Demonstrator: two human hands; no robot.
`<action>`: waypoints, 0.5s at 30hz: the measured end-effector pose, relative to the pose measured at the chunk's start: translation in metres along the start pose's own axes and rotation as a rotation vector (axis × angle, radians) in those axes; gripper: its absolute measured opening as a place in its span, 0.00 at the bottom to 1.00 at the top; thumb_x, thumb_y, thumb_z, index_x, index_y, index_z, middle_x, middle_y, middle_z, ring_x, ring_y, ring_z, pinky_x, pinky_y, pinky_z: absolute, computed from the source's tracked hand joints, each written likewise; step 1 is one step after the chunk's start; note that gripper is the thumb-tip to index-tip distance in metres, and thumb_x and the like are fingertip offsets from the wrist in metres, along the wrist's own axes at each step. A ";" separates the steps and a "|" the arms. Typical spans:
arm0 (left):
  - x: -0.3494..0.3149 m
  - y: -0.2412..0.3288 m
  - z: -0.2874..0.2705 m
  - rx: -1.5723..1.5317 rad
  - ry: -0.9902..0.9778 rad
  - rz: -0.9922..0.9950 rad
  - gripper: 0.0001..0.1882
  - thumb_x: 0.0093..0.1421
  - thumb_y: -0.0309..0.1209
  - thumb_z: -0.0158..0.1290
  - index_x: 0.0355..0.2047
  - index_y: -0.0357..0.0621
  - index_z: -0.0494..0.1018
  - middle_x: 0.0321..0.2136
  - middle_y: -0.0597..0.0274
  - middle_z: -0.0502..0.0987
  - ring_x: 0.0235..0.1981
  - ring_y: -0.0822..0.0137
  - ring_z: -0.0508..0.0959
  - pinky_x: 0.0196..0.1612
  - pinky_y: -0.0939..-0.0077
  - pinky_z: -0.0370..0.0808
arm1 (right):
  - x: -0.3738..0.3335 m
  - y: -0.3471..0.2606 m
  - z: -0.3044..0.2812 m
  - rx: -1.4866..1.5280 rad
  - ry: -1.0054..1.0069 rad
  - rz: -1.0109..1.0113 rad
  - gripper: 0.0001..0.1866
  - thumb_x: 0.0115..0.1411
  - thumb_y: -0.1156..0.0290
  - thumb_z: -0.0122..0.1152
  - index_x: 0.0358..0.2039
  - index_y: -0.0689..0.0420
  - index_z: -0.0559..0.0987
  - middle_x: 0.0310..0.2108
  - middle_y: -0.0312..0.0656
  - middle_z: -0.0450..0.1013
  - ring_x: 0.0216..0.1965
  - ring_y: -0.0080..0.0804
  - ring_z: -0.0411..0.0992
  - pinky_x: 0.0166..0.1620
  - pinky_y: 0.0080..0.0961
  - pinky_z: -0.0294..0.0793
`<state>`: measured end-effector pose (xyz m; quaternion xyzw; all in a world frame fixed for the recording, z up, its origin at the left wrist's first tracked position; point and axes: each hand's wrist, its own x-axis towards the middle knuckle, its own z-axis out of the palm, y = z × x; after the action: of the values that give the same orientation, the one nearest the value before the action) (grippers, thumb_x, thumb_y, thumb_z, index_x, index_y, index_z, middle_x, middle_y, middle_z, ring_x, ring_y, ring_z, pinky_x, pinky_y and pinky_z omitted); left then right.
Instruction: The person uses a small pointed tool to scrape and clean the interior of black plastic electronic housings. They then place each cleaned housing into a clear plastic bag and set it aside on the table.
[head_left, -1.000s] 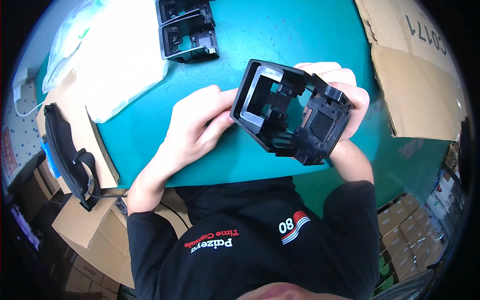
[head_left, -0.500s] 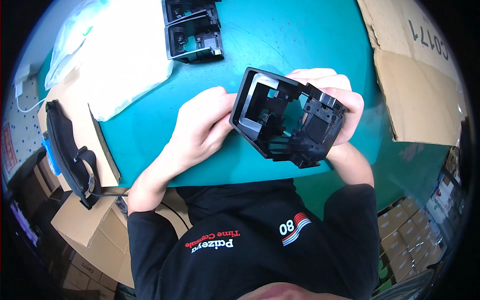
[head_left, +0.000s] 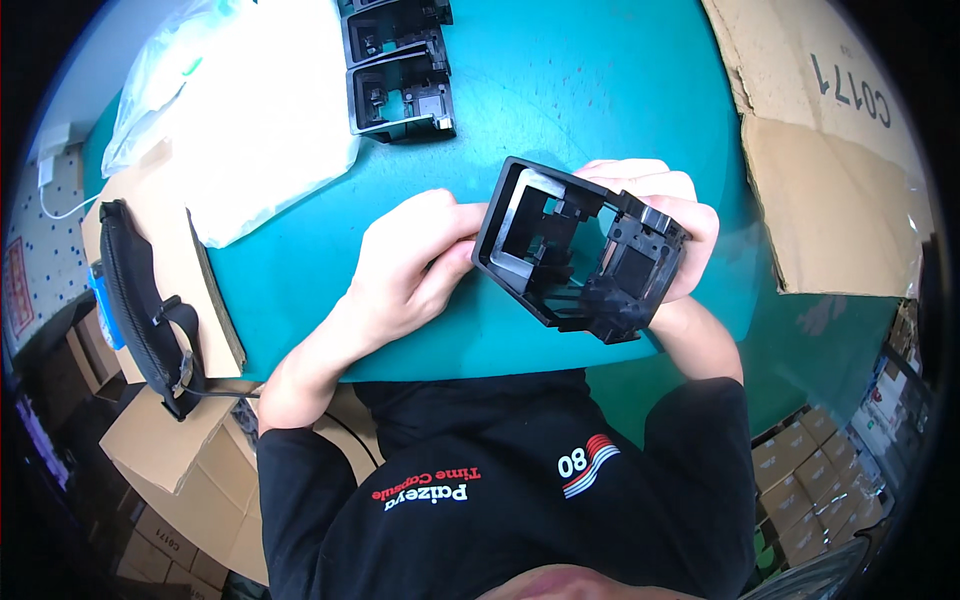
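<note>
A black plastic housing [head_left: 610, 300] is held tilted above the green table, its hollow inside facing up. It has a rectangular frame with a silvery-grey inner border at its left end and open cut-outs within. My right hand [head_left: 690, 215] is wrapped round its right side, the fingers curling over the far edge and partly hidden behind it. My left hand [head_left: 405, 260] is closed at the left end, thumb and forefinger against the frame's edge; their tips are partly hidden by it. Two or more similar black housings [head_left: 402, 98] stand in a row at the far side.
The green table [head_left: 540, 90] lies under my hands. A white plastic bag [head_left: 265, 130] covers its far left. A cardboard box [head_left: 825, 190] stands at the right. At the left, a black strap pouch [head_left: 140, 290] lies on cardboard with a cable. Stacked cartons [head_left: 815, 470] sit low at the right.
The housing and both hands appear slightly lower in the picture, as do the table and the far housings. Both hands keep their hold on the housing.
</note>
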<state>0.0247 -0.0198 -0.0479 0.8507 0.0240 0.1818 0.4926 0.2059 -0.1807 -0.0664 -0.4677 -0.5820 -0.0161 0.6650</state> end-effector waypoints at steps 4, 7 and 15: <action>0.000 0.000 0.002 -0.022 0.012 0.011 0.13 0.59 0.23 0.56 0.45 0.39 0.78 0.25 0.56 0.73 0.25 0.57 0.71 0.30 0.65 0.69 | -0.002 -0.001 0.002 0.002 0.008 0.012 0.32 0.47 0.72 0.79 0.47 0.63 0.67 0.42 0.57 0.77 0.43 0.45 0.78 0.46 0.36 0.80; 0.000 -0.001 0.004 -0.062 0.021 0.013 0.12 0.60 0.23 0.55 0.45 0.39 0.77 0.26 0.56 0.74 0.25 0.57 0.71 0.30 0.66 0.70 | -0.002 -0.002 0.003 0.022 0.012 0.021 0.32 0.47 0.72 0.79 0.47 0.63 0.66 0.42 0.57 0.76 0.43 0.46 0.78 0.46 0.37 0.80; -0.002 -0.005 0.010 -0.076 0.051 0.050 0.11 0.62 0.23 0.53 0.45 0.38 0.76 0.27 0.54 0.74 0.25 0.56 0.71 0.30 0.65 0.70 | -0.002 -0.005 0.005 0.018 0.023 0.044 0.32 0.47 0.75 0.78 0.46 0.62 0.65 0.41 0.58 0.75 0.42 0.47 0.78 0.44 0.38 0.81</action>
<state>0.0266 -0.0260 -0.0567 0.8269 0.0084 0.2165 0.5190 0.1990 -0.1811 -0.0656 -0.4743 -0.5641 -0.0017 0.6759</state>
